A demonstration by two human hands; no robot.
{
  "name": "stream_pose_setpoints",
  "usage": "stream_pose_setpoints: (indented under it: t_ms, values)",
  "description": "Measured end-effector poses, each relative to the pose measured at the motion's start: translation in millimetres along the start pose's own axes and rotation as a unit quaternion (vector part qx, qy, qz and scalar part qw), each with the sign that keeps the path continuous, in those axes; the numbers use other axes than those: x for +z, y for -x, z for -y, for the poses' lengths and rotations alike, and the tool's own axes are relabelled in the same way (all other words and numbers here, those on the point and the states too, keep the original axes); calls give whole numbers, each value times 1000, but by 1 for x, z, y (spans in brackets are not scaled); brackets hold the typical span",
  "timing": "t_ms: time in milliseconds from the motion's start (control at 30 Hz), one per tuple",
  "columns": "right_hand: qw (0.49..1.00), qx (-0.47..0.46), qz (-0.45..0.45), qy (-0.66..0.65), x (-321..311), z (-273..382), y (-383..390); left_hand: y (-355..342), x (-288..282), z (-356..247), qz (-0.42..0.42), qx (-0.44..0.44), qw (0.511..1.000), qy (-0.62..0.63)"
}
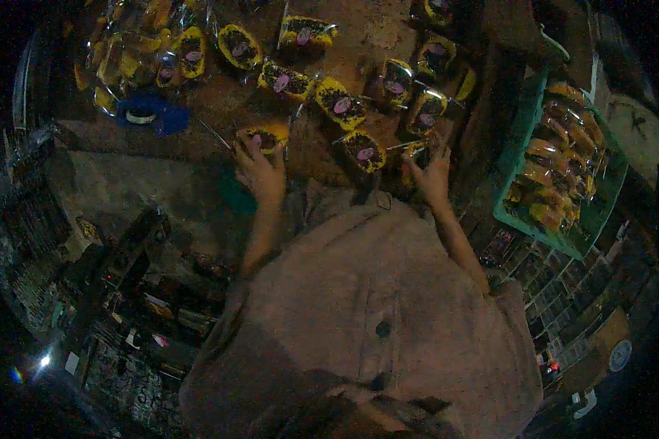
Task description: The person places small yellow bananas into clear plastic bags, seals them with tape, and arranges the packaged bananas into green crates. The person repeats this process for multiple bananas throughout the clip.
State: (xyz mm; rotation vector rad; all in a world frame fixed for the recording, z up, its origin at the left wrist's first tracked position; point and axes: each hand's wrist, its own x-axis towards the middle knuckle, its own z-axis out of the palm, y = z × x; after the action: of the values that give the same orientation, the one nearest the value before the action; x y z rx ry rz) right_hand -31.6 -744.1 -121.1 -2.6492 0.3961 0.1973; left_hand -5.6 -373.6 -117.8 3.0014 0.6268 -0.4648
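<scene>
My left hand [260, 167] is at the near edge of the brown table, its fingers closed on a clear-wrapped packet [274, 134] with a yellow border and a pink oval label. Farther right, my right hand [433, 175] has thumb and fingers around another such packet [417, 155], mostly covered by the hand. Between the hands lies a similar packet [364, 151], with one more packet [341, 106] just beyond it. What is inside the wrappers is too dim to name.
Several more packets [239, 47] are spread across the table [220, 102]. A pile of wrapped yellow goods [128, 62] stands at the far left, by a blue thing with a tape roll [140, 115]. On the right, a green crate [523, 121] holds many wrapped packets.
</scene>
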Motion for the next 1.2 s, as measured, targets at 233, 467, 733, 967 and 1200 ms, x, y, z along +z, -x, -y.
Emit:
stream_pose_setpoints:
  t_ms: [233,467,733,967,1200]
  values:
    - [958,201,153,-139,-4,-19,28,39,0,-5,4,44,983,176]
    - [952,18,253,-172,-13,38,11,-24,-10,-27,6,-34,969,243]
    - [965,-134,184,127,-17,94,35,21,-6,-18,-84,111,975,176]
    - [850,222,135,-457,-44,37,-69,-11,-42,-4,228,74,940,242]
    - [867,192,158,-433,-18,32,-100,-141,-81,-40,25,235,947,218]
